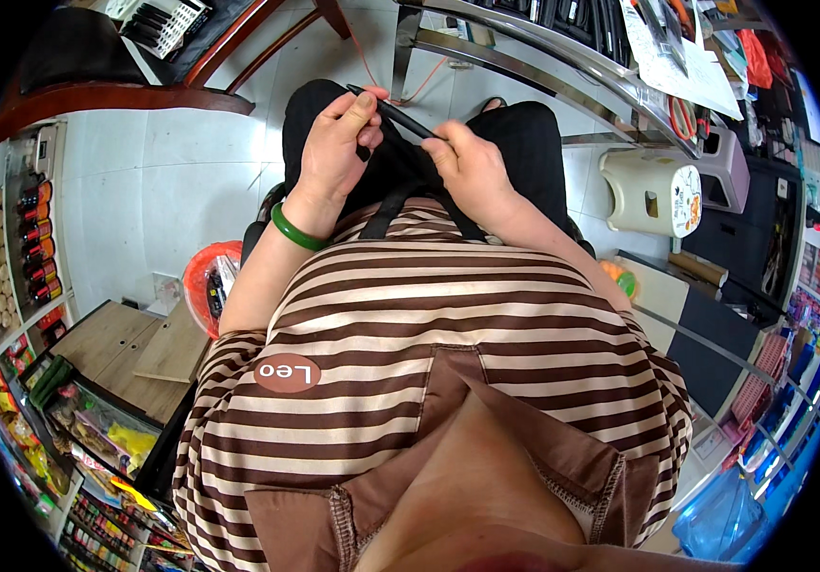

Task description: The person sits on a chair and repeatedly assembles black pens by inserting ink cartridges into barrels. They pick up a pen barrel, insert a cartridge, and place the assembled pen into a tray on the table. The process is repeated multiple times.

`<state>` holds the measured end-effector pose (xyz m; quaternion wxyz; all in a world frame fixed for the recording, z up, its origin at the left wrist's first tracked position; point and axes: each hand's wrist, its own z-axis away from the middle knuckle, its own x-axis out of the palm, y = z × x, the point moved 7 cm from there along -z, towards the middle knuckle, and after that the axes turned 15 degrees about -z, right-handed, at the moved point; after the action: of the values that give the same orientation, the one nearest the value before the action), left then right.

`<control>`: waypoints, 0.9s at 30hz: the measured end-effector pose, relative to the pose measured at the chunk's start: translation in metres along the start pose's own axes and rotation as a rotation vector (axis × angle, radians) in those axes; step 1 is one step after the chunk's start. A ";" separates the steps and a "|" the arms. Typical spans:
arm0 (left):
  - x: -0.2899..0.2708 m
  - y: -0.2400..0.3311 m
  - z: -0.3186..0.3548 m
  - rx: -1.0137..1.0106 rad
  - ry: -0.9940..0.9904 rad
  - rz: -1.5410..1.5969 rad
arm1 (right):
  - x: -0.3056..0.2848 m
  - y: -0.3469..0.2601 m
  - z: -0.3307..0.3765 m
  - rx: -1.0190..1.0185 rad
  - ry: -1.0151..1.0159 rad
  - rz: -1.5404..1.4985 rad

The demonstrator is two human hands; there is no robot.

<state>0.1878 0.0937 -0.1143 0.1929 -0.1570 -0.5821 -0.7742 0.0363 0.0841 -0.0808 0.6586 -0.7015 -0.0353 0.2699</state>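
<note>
A slim black pen-shaped rod [400, 118] slants between my two hands above my lap, its narrow tip up and to the left. My left hand [341, 132], with a green bangle [298, 229] on its wrist, pinches the rod near that tip between thumb and fingers. A small dark piece shows below the left palm; I cannot make out what it is. My right hand [468, 164] is closed round the other end of the rod, and its fingers hide that end.
At the far left, a white basket [168, 27] holds several black pieces by a red-brown wooden chair [229, 71]. A metal-framed table [562, 81] with black items and papers stands at the far right. Near it are a white stool [650, 194] and red-handled scissors [682, 119]. A red basin [197, 286] sits left.
</note>
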 end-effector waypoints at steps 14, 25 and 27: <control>-0.023 -0.009 0.021 -0.018 0.110 -0.015 | 0.018 0.025 -0.001 0.471 -0.039 -0.780; -0.022 -0.009 0.018 -0.028 0.112 0.044 | 0.021 0.034 -0.003 0.517 0.005 -0.867; -0.024 -0.009 0.017 -0.025 0.124 0.063 | 0.021 0.032 -0.004 0.481 0.012 -0.833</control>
<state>0.2048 0.1152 -0.1280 0.2509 -0.1296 -0.5540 -0.7831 0.0465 0.0845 -0.1178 0.8546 -0.4569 -0.2458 -0.0204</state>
